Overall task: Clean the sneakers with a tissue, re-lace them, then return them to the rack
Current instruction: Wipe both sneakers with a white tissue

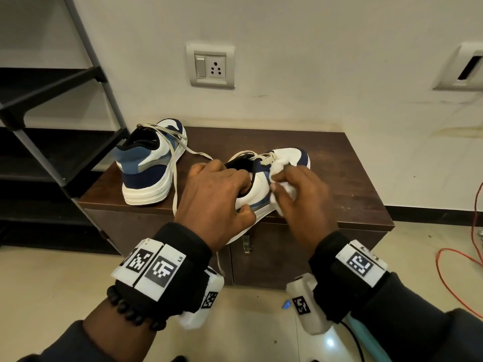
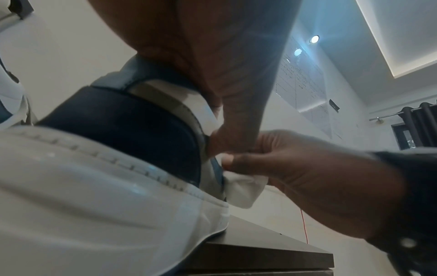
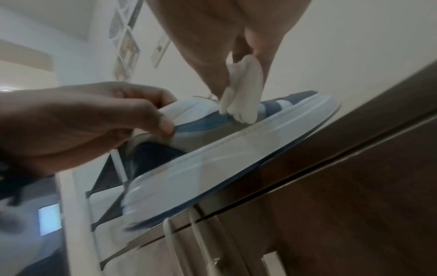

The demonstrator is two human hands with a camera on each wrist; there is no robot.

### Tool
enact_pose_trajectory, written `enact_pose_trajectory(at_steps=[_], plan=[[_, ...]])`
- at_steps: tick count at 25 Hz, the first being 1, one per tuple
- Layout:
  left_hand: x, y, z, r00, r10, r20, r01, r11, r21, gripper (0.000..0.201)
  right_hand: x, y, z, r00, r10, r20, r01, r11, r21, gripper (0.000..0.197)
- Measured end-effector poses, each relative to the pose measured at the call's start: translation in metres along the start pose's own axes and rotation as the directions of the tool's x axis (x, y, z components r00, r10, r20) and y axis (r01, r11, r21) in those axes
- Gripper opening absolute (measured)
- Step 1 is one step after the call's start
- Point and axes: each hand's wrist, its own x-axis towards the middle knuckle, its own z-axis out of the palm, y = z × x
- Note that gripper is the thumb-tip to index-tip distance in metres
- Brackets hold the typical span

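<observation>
White tissue [image 1: 281, 190] was bunched in the right hand [image 1: 305, 202] and pressed to the side of the near sneaker [image 1: 261, 184], whose collar the left hand [image 1: 217, 202] gripped with curled fingers — heel jutting over the edge of the dark wooden cabinet [image 1: 352, 189]. Beyond stood the second sneaker [image 1: 151, 163], laces loose, by the black rack [image 1: 60, 142]. Only the right wrist view showed laces [image 3: 170, 242] dangling below the sole — the hands hid them from above.

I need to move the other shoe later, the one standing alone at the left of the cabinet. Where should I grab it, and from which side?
Take the left sneaker at its heel collar, coming from the near side, probably with fingers inside the opening. It stands upright on the cabinet, heel facing you and the mouth open. Its laces trail loose over the front edge, so gather them first.
</observation>
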Motion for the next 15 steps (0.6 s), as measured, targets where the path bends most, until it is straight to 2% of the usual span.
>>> enact_pose_trajectory(at_steps=[1,2,5,7,10,13,15], plan=[[0.000,0.000,0.000,1.000,-0.001,-0.003,0.001,1.000,-0.006,0.027,-0.004,-0.004,0.002,0.998,-0.063,0.025,0.063,0.998,-0.012,0.005],[0.000,-0.001,0.000,1.000,-0.003,-0.004,0.002,1.000,-0.010,0.027,-0.004,0.000,0.004,0.997,-0.058,0.049,0.060,0.997,-0.045,0.005],[-0.001,-0.002,-0.002,1.000,0.017,-0.020,-0.018,0.999,-0.027,0.024,0.014,0.024,-0.014,0.974,0.225,0.033,-0.219,0.968,-0.121,0.009],[-0.002,-0.002,-0.002,0.999,0.025,-0.048,-0.026,0.999,-0.025,0.021,0.025,0.032,-0.039,0.954,0.298,0.006,-0.296,0.950,-0.100,0.009],[-0.001,0.003,-0.001,0.997,0.005,-0.081,-0.003,1.000,0.019,0.023,0.037,0.030,-0.087,0.973,0.228,-0.023,-0.229,0.972,-0.042,0.006],[0.001,0.018,0.005,0.997,-0.035,-0.069,0.038,0.998,0.052,0.041,0.050,0.038,-0.138,0.989,0.122,0.081,-0.119,0.992,-0.034,0.011],[0.002,0.028,0.009,0.996,-0.040,-0.079,0.045,0.997,0.062,0.050,0.055,0.051,-0.167,0.977,0.098,0.191,-0.070,0.987,-0.148,0.014]])
